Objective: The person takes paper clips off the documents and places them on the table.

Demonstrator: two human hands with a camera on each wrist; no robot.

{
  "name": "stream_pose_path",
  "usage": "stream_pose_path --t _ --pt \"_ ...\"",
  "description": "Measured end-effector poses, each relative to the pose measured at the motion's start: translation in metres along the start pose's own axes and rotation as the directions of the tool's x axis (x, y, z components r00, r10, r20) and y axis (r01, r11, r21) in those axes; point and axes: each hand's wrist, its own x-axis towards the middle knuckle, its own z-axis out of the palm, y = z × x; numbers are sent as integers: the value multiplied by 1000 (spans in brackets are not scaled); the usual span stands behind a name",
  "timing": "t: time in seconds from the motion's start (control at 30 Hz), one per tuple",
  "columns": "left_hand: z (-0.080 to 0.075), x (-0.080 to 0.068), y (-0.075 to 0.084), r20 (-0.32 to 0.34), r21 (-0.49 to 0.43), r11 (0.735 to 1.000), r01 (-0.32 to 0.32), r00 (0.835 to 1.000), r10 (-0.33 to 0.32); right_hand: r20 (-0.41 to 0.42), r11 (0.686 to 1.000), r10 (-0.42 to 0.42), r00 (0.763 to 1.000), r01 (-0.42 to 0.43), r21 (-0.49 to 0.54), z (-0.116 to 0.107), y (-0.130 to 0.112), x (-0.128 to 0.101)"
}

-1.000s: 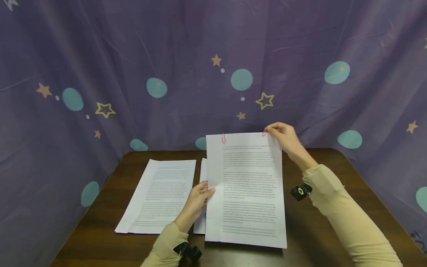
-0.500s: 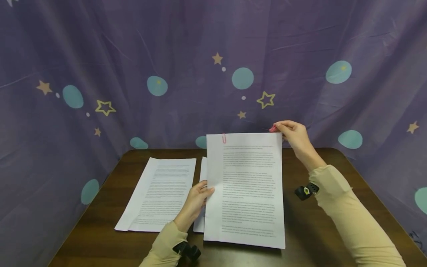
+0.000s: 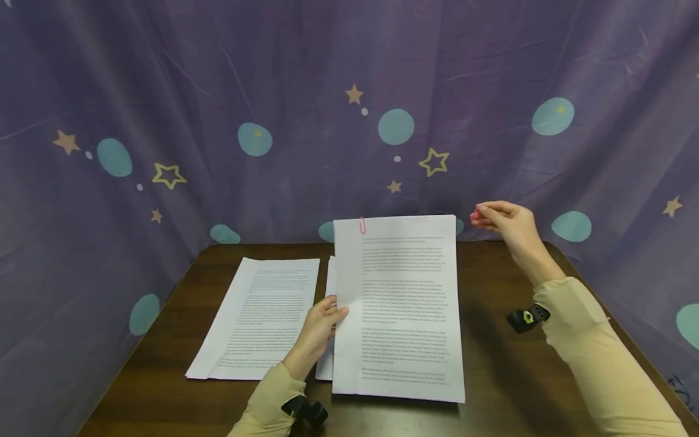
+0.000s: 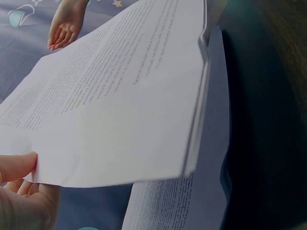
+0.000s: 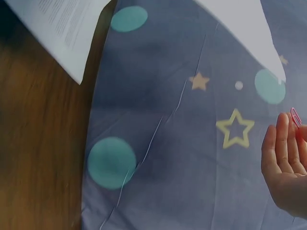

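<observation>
My left hand (image 3: 322, 325) grips the left edge of a printed paper sheaf (image 3: 398, 303), which stands tilted up from the brown table (image 3: 524, 376); in the left wrist view my thumb (image 4: 17, 165) presses the sheaf (image 4: 115, 96) at its corner. One pink paper clip (image 3: 362, 225) sits on the sheaf's top edge near the left. To the right of the sheaf's top right corner, my right hand (image 3: 505, 221) pinches a second pink paper clip (image 3: 474, 214), clear of the paper. In the right wrist view that clip (image 5: 296, 116) shows at my fingertips (image 5: 283, 124).
A second printed stack (image 3: 262, 315) lies flat on the table at the left, and another sheet (image 3: 329, 331) lies under the raised sheaf. A purple curtain (image 3: 218, 91) with stars and teal dots closes off the back and sides.
My right hand has pulled the pink clip off the sheaf's top right corner and moved rightward with it. The left hand and the sheaf have stayed in place.
</observation>
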Motion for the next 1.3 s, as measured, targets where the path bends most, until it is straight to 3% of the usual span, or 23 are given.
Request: stream_pose_path --t 0.13,0.37,0.6,0.77,0.83,1.03,1.2,1.3 --pt "0 1 -1 -12 -6 1000 11 1000 -11 -12 1000 29 1000 -29 5 -17 5 -5" --pt "0 3 -3 -24 -7 1000 25 999 -25 41 996 17 999 -20 85 -49 15 -15" --pt "-1 3 -3 -38 -15 999 32 999 -32 51 998 30 998 -28 -51 -83 25 -29" --pt "-2 2 -4 -45 -29 999 26 999 -27 54 995 72 996 -68 -73 -109 34 -37" --pt "-2 2 -3 -49 -35 999 25 998 -27 52 989 88 995 -81 -122 -126 43 -36" --pt "-1 0 -2 -60 -41 999 23 998 -26 99 985 90 991 -74 -156 -202 111 -21" --pt "0 0 -1 -59 -44 999 29 998 -32 122 985 94 988 -75 -154 -213 118 -30" --pt "0 0 -1 -59 -42 999 30 998 -32 85 956 117 989 -89 -280 -228 135 -31"
